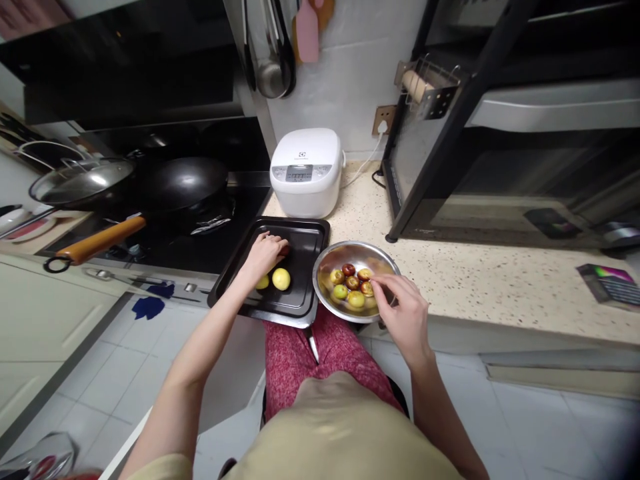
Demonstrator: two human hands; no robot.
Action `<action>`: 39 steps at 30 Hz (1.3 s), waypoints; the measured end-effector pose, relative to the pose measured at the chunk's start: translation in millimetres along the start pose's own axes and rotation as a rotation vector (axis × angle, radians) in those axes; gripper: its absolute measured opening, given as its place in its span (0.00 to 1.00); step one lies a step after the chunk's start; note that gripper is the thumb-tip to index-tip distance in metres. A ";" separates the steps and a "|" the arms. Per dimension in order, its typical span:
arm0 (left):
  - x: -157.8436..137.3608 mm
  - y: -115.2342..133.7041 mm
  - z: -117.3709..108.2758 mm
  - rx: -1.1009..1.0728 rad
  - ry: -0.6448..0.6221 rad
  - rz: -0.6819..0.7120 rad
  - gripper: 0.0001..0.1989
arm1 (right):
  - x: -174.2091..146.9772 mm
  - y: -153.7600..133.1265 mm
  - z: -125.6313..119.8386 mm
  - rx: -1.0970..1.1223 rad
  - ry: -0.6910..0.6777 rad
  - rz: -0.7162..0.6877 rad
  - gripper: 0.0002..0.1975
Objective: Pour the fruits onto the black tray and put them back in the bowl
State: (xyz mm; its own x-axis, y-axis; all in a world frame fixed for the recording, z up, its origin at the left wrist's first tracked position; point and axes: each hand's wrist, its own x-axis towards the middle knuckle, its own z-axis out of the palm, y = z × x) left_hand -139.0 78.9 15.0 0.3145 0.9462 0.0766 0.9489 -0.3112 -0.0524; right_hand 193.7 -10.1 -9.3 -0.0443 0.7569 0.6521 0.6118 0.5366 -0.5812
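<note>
Here, closest to me, my right hand (400,310) reaches into the steel bowl (327,263) from its near right rim, fingertips pinched together on one of the small fruits (367,289) lying in it. The bowl sits at the near edge of the speckled worktop (475,280), overhanging it a little, and holds a small heap of round fruits, some green-yellow, some red-brown.

Just left of the bowl, touching or almost touching it, lies the black baking tray (310,240), its near edge also past the worktop's front edge. My left hand (263,257) rests palm down in the middle of the tray, fingers curled over something reddish at their tips; I cannot tell whether they clamp it or only cover it. Two yellow fruits (281,279) lie on the tray just beside that hand, on its near side.

Beyond the tray, at the back of the worktop, stands a white rice cooker (306,163). Left of it, on the dark hob, a black wok (185,183) with an orange handle sits beside a glass lid (80,180). At the worktop's far right stands a black oven (500,160).
</note>
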 end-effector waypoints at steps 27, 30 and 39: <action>-68.1 179.4 -1.1 -0.501 0.385 0.175 0.19 | -17.3 -16.0 5.2 0.075 -0.124 0.160 0.10; -74.1 172.6 -2.5 -0.568 0.328 0.204 0.24 | -14.3 -4.9 0.0 0.029 -0.183 0.181 0.10; -81.3 159.3 4.2 -0.526 0.255 0.233 0.20 | -3.1 1.6 -6.8 -0.076 -0.433 0.201 0.12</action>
State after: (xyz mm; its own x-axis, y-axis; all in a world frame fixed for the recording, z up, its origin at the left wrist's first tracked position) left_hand -13.5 -47.2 -3.7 0.4488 0.8174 0.3611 0.7199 -0.5702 0.3958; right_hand 200.2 -14.1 -9.0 -0.2345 0.9372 0.2581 0.6970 0.3472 -0.6274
